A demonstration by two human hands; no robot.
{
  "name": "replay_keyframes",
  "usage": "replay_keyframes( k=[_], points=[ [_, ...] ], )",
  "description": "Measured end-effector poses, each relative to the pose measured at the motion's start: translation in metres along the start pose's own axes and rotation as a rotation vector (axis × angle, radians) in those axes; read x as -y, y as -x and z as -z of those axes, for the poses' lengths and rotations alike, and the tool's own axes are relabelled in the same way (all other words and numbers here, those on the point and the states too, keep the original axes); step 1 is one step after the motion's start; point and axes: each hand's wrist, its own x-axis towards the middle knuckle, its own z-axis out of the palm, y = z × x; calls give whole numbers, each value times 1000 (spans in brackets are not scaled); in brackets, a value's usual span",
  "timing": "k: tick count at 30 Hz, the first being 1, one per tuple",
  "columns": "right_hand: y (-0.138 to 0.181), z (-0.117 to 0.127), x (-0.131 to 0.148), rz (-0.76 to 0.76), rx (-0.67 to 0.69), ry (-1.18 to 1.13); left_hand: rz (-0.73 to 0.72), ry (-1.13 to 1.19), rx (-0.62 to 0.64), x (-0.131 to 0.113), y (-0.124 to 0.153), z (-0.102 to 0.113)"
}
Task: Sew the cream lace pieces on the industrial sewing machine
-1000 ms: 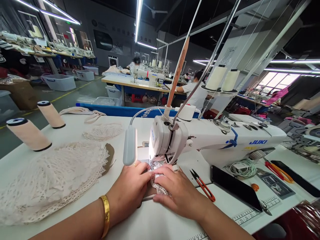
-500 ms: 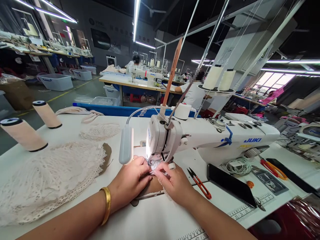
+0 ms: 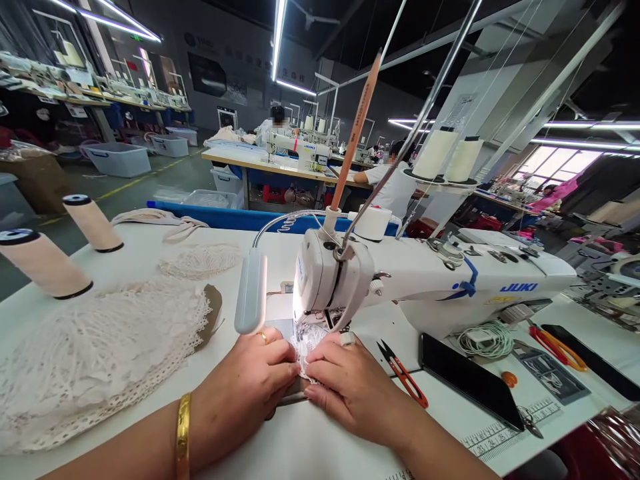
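A small piece of white lace (image 3: 309, 343) lies under the needle area of the white sewing machine (image 3: 327, 280), lit by a lamp (image 3: 251, 293). My left hand (image 3: 255, 377) grips the lace's left edge, thumb and fingers pressed together. From the right, my right hand (image 3: 345, 383) holds the same lace with bent fingers, its fingertips close to my left ones. The fingers hide much of the lace, and the needle itself cannot be made out.
Left lies a pile of cream lace (image 3: 110, 353), with two thread cones (image 3: 47, 263) behind. Right of my hands are orange thread snips (image 3: 404, 373), a black phone (image 3: 467, 380), coiled cable (image 3: 485, 337) and orange-handled scissors (image 3: 560, 347). A pencil (image 3: 357, 127) stands on the machine. Co-workers sit beyond.
Both hands have drawn back slightly toward me from the needle area, and more white lace shows between them. My right fingers have shifted from a pinch to lying bent over the lace.
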Motion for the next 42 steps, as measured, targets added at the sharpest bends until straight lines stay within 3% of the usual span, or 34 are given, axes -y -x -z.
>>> replay_keyframes(
  k=[11,20,29,42],
  points=[
    [-3,-6,-7,-44,-32,49,-15,-83,-10,9,-6,2],
    [-3,-9,-6,2,-57,33,-42,-25,-29,16,4,-13],
    [-5,-10,-7,-41,-40,12,4,-113,19,15,-6,2],
    [-6,-11,-7,-83,-19,35,2,-157,3,15,-5,-1]
  ],
)
